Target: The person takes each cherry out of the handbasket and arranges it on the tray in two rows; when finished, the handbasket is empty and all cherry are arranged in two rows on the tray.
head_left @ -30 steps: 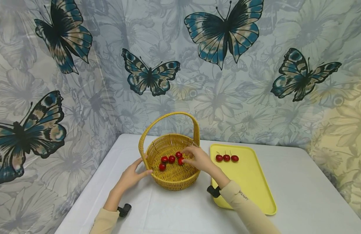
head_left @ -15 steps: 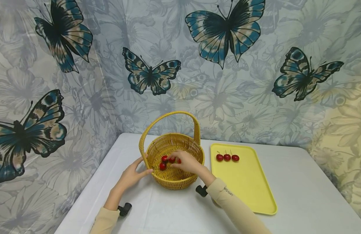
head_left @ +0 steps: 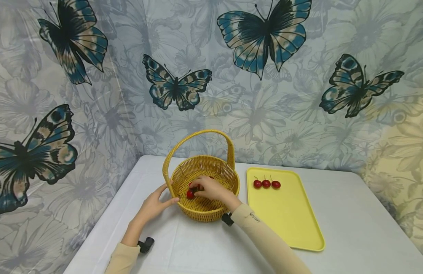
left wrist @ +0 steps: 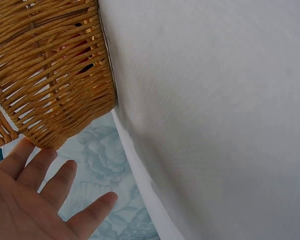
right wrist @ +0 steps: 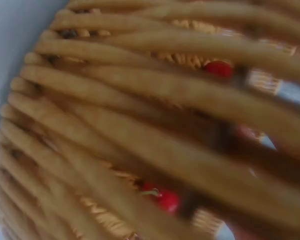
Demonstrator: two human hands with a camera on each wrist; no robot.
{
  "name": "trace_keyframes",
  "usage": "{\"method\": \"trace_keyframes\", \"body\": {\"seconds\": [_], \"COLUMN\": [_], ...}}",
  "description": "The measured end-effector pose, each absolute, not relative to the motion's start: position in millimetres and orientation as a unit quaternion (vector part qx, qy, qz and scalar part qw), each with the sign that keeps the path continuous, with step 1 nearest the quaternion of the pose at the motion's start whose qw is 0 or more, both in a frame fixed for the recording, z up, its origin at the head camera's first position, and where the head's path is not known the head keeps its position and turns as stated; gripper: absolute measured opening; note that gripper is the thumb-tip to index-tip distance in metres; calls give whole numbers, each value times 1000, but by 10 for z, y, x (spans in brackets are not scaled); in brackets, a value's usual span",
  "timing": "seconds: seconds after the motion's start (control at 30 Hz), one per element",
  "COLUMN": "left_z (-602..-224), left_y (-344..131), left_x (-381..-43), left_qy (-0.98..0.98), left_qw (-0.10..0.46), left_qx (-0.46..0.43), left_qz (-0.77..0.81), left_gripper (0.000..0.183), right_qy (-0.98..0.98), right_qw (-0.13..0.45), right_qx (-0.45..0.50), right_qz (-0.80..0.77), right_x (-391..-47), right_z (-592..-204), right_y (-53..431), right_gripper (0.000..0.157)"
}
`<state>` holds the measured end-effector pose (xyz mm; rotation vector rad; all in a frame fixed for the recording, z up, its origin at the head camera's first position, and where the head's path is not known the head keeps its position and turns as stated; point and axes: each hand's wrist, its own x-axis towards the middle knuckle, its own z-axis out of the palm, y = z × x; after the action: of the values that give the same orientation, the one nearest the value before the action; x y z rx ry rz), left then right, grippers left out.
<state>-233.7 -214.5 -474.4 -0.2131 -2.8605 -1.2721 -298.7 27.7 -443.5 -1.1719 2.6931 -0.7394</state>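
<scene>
A round yellow wicker basket with a tall arched handle stands on the table, with red cherries inside. My left hand rests on its left side at the handle's base, thumb over the rim. In the left wrist view its fingers are spread and straight, some tips right at the rim. My right hand reaches into the basket, fingertips over the cherries at the left and hiding part of them. I cannot tell whether it holds one. Through the weave, the right wrist view shows a cherry with its stem.
A yellow tray lies right of the basket, with three stemmed cherries in a row near its far left corner. The right forearm passes over the table in front of the tray. A butterfly-patterned cloth hangs behind the white-covered table.
My right hand has moved left inside the basket, from the right-hand cherries to the left-hand ones. My left hand stays on the basket. The tray's cherries have not moved.
</scene>
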Motion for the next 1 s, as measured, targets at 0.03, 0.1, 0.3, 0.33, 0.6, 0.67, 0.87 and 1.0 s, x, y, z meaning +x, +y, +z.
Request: {"method": "trace_keyframes", "body": {"seconds": [0.03, 0.1, 0.3, 0.33, 0.6, 0.67, 0.87, 1.0], "left_z": [-4745, -4748, -4745, -4742, -4723, -4727, -4736, -4734], "left_y": [-2146, -2145, -2144, -2144, -2145, -2145, -2143, -2141], "left_x": [-2337, -2339, -2343, -2342, -2335, -2337, -2342, -2337], "left_qy": [-911, -911, -911, -911, -911, -912, -912, -912], "left_qw": [2, 2, 2, 2, 2, 3, 5, 4], "left_qx": [-68, -69, -68, -67, -68, -70, -71, -70], "left_qz": [-406, -406, -407, -407, -406, -404, -403, -404], "left_gripper": [80, 80, 80, 80, 80, 80, 80, 80], "right_qy": [888, 890, 893, 892, 887, 887, 889, 889], "right_qw": [59, 65, 85, 85, 89, 96, 105, 107], "right_qx": [-387, -387, -390, -391, -405, -404, -403, -399], "right_qz": [-242, -234, -210, -210, -203, -201, -192, -197], "right_x": [-2995, -3011, -3043, -3049, -3067, -3071, -3076, -3066], "right_z": [-4443, -4461, -4521, -4528, -4549, -4559, -4577, -4578], "right_y": [266, 249, 219, 214, 172, 165, 164, 169], "right_gripper": [29, 29, 31, 31, 30, 30, 29, 27]}}
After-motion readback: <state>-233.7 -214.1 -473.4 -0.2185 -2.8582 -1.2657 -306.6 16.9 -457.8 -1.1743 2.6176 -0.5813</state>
